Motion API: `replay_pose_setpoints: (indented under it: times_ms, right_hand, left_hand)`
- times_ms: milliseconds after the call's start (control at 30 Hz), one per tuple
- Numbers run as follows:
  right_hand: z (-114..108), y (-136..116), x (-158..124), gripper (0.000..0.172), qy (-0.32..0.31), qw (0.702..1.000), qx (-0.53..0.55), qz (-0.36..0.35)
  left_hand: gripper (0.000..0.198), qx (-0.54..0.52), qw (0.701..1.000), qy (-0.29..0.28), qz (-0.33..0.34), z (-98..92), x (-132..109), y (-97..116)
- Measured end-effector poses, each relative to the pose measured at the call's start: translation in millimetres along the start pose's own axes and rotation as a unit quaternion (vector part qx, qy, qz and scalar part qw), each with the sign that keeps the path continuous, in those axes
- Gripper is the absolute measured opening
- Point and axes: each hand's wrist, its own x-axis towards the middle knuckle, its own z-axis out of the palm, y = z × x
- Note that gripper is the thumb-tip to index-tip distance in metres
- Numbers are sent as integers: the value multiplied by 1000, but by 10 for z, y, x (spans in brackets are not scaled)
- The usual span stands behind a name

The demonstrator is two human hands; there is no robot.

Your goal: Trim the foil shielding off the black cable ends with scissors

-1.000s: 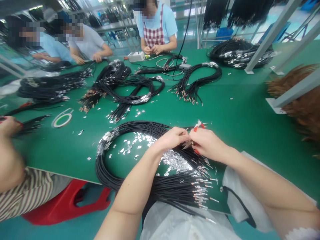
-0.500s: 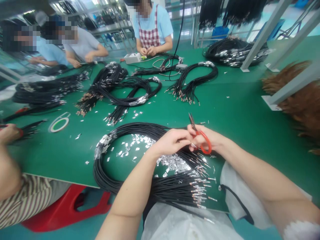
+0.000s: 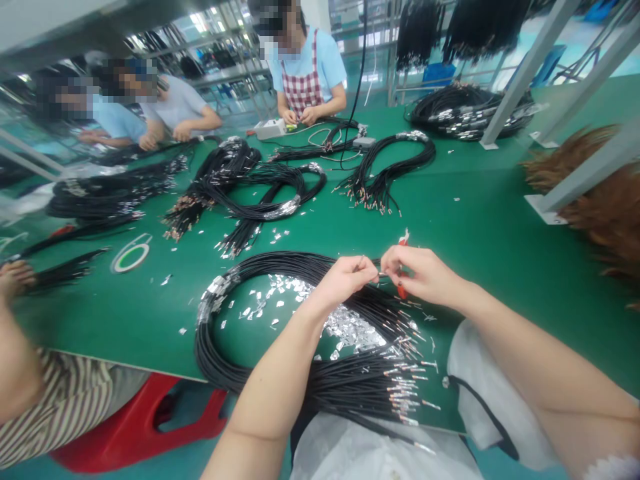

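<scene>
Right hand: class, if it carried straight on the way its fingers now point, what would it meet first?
The right hand would probably meet the left hand first; depth is unclear.

green workbench point(image 3: 475, 247) under coiled black crimped cables point(image 3: 207, 353) and scattered silver foil scraps point(image 3: 347, 327)
</scene>
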Motion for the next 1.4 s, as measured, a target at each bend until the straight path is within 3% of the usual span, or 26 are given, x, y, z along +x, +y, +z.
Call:
replay_pose_setpoints:
  times_ms: [233,433,567,667,767,900,967,1033,1133,1233,1300,1400]
  right_hand:
    - [-3,-84,14,20,-65,972,-206,-92]
    - [76,-136,-14,22,-114,959,-237,-108]
    - [111,-87,-6,15,-122,984,-114,-66]
    - [134,-1,5,17,-102,993,44,48]
    - [174,80,8,21,-89,962,213,146]
    - [200,123,8,28,-105,907,364,184]
    - [175,100,13,29,-97,900,380,189]
    - [132,46,18,26,-72,938,295,169]
    - [79,-53,17,17,-36,998,26,47]
    - [70,-77,12,16,9,980,-181,-83]
    - [61,-34,10,16,58,969,-226,-86]
    - [3,49,10,7,122,972,-200,24]
  left_hand:
    - [28,44,998,21,-27,40,23,-34]
    - [17,78,993,-17,-87,42,45,-62]
    - [20,110,991,-66,-36,-1,14,-54]
    - [18,190,978,-74,37,-8,-40,-2]
    - [21,275,955,-68,84,7,-95,64]
    - [20,257,954,-103,119,23,-120,106]
    - [19,235,960,-95,118,22,-107,99]
    - [18,214,970,-57,96,17,-81,76]
    - [19,99,994,-35,20,5,-28,24]
    - [25,-70,993,-72,-62,4,20,-23]
    - [25,-128,986,-70,-79,11,40,-37]
    - [24,-160,987,-1,-24,13,45,-22]
